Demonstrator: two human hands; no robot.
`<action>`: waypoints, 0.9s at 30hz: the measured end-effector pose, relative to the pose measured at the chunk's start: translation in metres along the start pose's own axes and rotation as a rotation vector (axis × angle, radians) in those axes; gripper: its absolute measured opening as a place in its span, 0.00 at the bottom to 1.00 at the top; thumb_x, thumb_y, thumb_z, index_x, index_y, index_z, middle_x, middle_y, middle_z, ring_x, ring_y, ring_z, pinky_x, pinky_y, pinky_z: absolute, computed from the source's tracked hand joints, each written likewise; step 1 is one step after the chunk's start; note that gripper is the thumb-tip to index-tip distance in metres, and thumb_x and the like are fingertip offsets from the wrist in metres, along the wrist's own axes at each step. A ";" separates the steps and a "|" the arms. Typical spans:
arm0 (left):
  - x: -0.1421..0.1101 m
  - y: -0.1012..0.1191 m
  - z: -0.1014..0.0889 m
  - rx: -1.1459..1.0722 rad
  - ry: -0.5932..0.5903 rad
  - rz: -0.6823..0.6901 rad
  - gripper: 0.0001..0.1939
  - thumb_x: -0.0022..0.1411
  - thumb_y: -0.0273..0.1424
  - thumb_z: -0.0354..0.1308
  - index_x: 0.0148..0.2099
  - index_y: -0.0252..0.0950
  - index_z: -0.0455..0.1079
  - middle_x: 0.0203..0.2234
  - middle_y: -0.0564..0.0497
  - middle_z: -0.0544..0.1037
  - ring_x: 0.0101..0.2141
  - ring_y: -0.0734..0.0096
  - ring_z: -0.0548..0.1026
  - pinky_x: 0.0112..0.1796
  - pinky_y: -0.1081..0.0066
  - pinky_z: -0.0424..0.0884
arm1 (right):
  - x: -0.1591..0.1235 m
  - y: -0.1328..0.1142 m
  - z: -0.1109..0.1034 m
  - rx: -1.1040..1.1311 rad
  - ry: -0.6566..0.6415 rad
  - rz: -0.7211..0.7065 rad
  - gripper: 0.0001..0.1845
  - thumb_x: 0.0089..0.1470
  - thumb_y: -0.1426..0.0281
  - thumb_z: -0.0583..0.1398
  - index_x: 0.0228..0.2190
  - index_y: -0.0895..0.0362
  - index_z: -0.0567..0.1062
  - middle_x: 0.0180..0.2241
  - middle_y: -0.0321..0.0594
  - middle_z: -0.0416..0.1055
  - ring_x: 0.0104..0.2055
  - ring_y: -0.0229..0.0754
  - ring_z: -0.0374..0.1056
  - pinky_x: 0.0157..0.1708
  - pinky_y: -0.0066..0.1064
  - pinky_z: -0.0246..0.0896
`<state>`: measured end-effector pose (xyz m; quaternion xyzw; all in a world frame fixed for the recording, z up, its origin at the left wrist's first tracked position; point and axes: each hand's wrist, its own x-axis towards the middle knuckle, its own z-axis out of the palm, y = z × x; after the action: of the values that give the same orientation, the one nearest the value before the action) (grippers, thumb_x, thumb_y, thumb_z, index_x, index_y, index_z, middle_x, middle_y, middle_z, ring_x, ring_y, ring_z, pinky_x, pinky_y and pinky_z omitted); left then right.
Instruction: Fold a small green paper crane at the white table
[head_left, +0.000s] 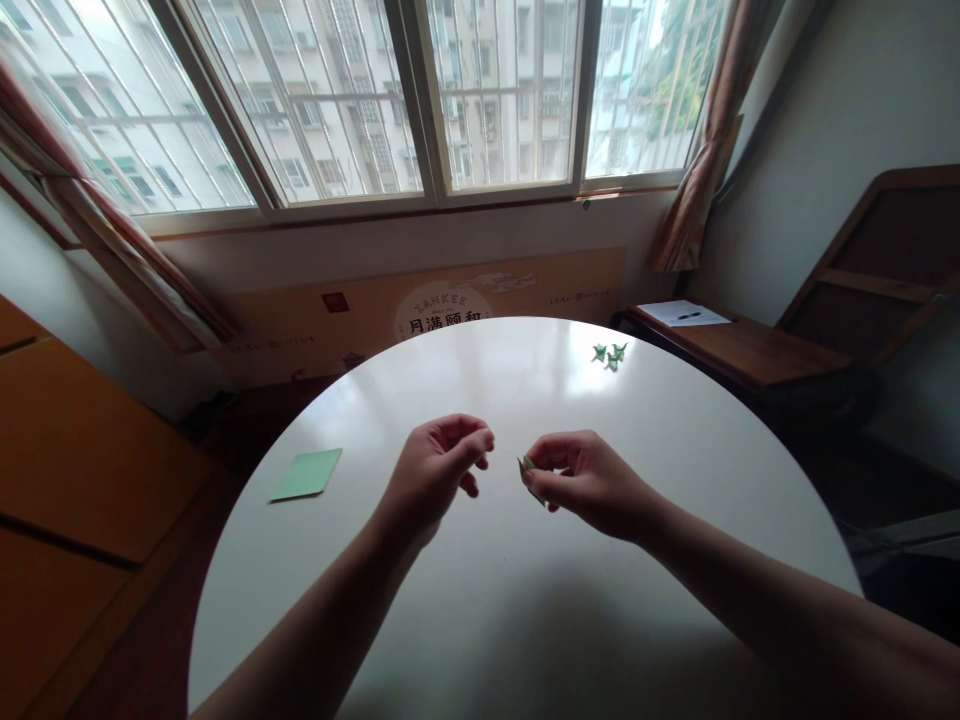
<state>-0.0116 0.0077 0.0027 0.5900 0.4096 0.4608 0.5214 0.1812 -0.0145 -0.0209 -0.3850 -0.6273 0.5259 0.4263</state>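
My right hand (585, 478) pinches a small folded piece of green paper (528, 475) between thumb and fingers, just above the round white table (525, 620). My left hand (437, 468) hovers a short way to its left, fingers curled toward the thumb with nothing visible in them. A stack of green paper sheets (307, 474) lies flat on the table to the left of my left hand. Two small folded green paper figures (609, 354) sit near the far right rim of the table.
A dark wooden side table (750, 350) with a white sheet and a pen (684, 314) stands at the right, beside a wooden chair back (877, 270). A barred window and curtains (701, 170) fill the far wall. A printed cardboard panel (442, 310) leans below the window.
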 end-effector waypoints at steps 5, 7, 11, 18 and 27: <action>0.001 0.001 -0.005 0.087 -0.017 0.115 0.11 0.57 0.36 0.66 0.34 0.31 0.77 0.24 0.50 0.76 0.25 0.73 0.70 0.17 0.80 0.68 | 0.003 0.001 -0.001 0.264 -0.042 0.072 0.08 0.51 0.67 0.66 0.26 0.60 0.76 0.24 0.37 0.71 0.26 0.37 0.68 0.23 0.27 0.67; -0.001 0.001 -0.003 0.140 -0.104 0.117 0.12 0.58 0.36 0.66 0.37 0.31 0.78 0.26 0.48 0.77 0.26 0.72 0.72 0.18 0.79 0.70 | 0.004 0.001 -0.001 0.353 -0.079 0.066 0.09 0.52 0.66 0.66 0.28 0.60 0.76 0.25 0.37 0.72 0.27 0.38 0.69 0.23 0.27 0.68; -0.005 0.003 0.000 0.177 -0.176 0.114 0.12 0.59 0.35 0.66 0.38 0.30 0.79 0.26 0.47 0.79 0.26 0.71 0.73 0.18 0.79 0.70 | 0.003 0.001 -0.001 0.399 -0.139 0.057 0.12 0.54 0.64 0.67 0.29 0.60 0.75 0.28 0.40 0.75 0.29 0.40 0.73 0.23 0.27 0.70; -0.008 0.006 0.004 0.235 -0.175 0.109 0.07 0.58 0.31 0.64 0.34 0.31 0.77 0.24 0.50 0.77 0.23 0.74 0.70 0.18 0.80 0.68 | 0.002 0.007 -0.003 0.249 -0.106 -0.005 0.13 0.52 0.63 0.69 0.31 0.60 0.76 0.26 0.40 0.76 0.27 0.39 0.73 0.23 0.25 0.68; -0.004 -0.004 0.002 0.146 -0.143 0.101 0.04 0.59 0.29 0.62 0.34 0.33 0.75 0.23 0.53 0.74 0.23 0.76 0.69 0.18 0.80 0.69 | 0.003 0.010 -0.001 0.199 -0.009 -0.057 0.11 0.50 0.67 0.70 0.33 0.59 0.79 0.29 0.40 0.76 0.30 0.39 0.73 0.23 0.25 0.68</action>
<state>-0.0101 0.0039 -0.0017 0.6774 0.3737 0.4123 0.4812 0.1811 -0.0097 -0.0304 -0.3203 -0.5847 0.5747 0.4745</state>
